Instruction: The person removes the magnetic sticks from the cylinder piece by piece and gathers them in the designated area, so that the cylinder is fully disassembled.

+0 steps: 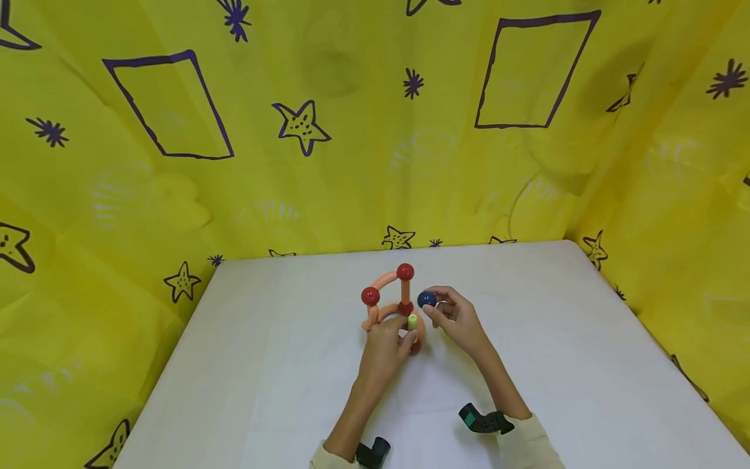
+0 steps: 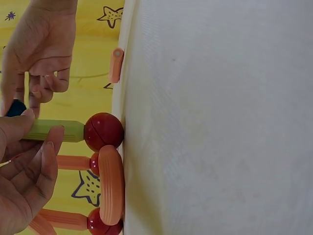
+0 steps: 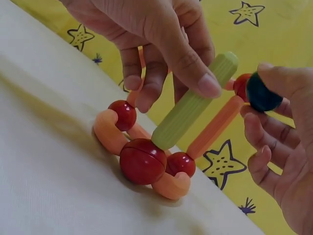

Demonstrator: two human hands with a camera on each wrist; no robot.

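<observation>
Red balls (image 1: 405, 271) and orange sticks (image 1: 405, 292), some curved, form a joined frame on the white table. A ribbed light-green stick (image 3: 195, 103) stands up from a red ball (image 3: 143, 161) at the frame's near corner. My left hand (image 1: 383, 345) pinches this green stick between thumb and fingers, below its top end. Beside it, to the right, my right hand (image 1: 459, 320) holds a dark blue ball (image 1: 426, 299) in its fingertips. The blue ball is near the green stick's top and apart from it in the head view.
The frame stands on the white table (image 1: 281, 365). Yellow cloth (image 1: 363, 182) with drawn stars hangs behind the table and along its sides. A separate-looking orange piece (image 2: 116, 65) lies by the table's edge in the left wrist view. Both wrists wear dark bands (image 1: 486, 420).
</observation>
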